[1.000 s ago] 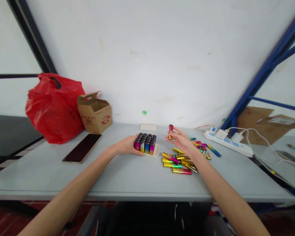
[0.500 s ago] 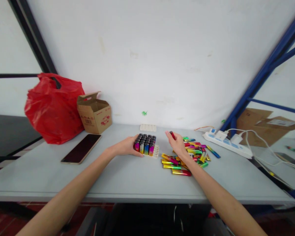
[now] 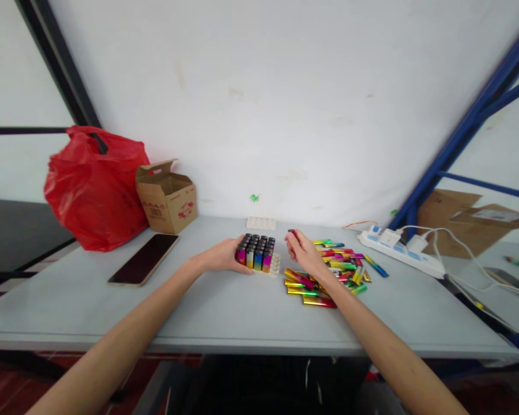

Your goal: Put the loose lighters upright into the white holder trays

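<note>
My left hand (image 3: 228, 256) is wrapped round the left side of a block of upright lighters (image 3: 258, 253) with black tops and shiny coloured bodies. They stand in a white slotted tray (image 3: 275, 266), whose bare slots show at the right edge. Up and to the right of the block, my right hand (image 3: 300, 249) is closed on a lighter (image 3: 293, 232), of which only the dark red end shows. Below and right of that hand lies a loose pile of shiny multicoloured lighters (image 3: 345, 266), partly hidden by my forearm.
A second white tray (image 3: 260, 223) lies by the wall. On the left are a phone (image 3: 145, 260), an open cardboard box (image 3: 168, 202) and a red plastic bag (image 3: 97, 193). A power strip (image 3: 400, 253) with cables sits at the right.
My right hand has moved a little left, towards the block, with the lighter in it. My left hand stays at the block.
</note>
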The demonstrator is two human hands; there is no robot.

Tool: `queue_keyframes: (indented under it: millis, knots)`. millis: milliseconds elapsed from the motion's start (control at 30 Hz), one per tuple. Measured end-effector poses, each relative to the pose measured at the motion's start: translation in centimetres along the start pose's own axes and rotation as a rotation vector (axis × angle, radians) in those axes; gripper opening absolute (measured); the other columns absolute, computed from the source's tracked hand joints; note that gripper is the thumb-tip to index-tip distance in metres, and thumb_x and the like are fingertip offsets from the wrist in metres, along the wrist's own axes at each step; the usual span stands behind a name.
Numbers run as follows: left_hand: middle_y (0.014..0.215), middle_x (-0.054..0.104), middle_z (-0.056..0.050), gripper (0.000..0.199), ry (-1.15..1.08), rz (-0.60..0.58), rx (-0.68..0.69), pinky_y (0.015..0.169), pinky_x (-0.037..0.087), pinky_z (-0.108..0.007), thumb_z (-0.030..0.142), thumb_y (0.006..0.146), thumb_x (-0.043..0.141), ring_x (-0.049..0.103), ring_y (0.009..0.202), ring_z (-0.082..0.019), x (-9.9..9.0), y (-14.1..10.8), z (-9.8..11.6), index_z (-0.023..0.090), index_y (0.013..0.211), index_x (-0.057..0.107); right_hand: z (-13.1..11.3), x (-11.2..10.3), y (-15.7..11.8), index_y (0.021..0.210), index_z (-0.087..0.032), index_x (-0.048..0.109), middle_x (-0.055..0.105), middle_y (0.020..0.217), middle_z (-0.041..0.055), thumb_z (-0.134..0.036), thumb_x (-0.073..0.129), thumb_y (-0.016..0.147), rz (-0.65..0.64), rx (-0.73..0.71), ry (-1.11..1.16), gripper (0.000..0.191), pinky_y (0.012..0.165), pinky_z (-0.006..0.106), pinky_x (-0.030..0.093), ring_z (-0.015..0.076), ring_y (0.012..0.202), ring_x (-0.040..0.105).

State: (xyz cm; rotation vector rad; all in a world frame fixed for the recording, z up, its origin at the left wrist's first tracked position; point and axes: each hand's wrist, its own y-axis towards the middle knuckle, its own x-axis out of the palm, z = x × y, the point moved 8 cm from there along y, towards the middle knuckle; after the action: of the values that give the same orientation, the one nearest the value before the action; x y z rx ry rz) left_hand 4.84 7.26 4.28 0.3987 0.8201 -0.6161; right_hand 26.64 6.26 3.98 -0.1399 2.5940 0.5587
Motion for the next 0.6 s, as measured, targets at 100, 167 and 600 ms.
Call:
queue_keyframes:
  millis: [100, 167, 600]
  knots:
    - [0.123, 0.074, -0.006, 0.084, -0.010, -0.004, -0.001, 0.092, 0.056, -0.038, 0.058, 0.065, 0.086, 0.071, 0.107, -0.031, 0.1, 0.1, -0.2, 0.022, 0.134, 0.054, -1.2, 0.2, -0.1, 0.093, -0.022, 0.058, 0.063, 0.087, 0.0035, -0.063, 0.036, 0.104, -0.025, -0.109, -0.116, 0.048, 0.071, 0.029, 0.049, 0.0174, 0.076, 0.061]
    - [0.124, 0.074, -0.006, 0.083, -0.006, -0.004, -0.004, 0.093, 0.056, -0.038, 0.058, 0.065, 0.086, 0.071, 0.108, -0.031, 0.1, 0.1, -0.3, 0.022, 0.133, 0.054, -1.9, 0.3, -0.3, 0.080, -0.022, 0.055, 0.063, 0.084, 0.0050, -0.061, 0.038, 0.105, -0.031, -0.181, -0.286, 0.049, 0.077, 0.031, 0.048, 0.0195, 0.080, 0.060]
    - [0.123, 0.073, -0.006, 0.082, -0.005, 0.001, 0.012, 0.093, 0.056, -0.039, 0.058, 0.064, 0.085, 0.070, 0.108, -0.031, 0.1, 0.1, -0.3, 0.023, 0.132, 0.055, -1.5, 1.5, -0.3, 0.097, -0.022, 0.055, 0.069, 0.091, 0.0072, -0.038, 0.043, 0.109, -0.161, -0.228, -0.482, 0.023, 0.077, 0.032, 0.046, 0.0213, 0.084, 0.063]
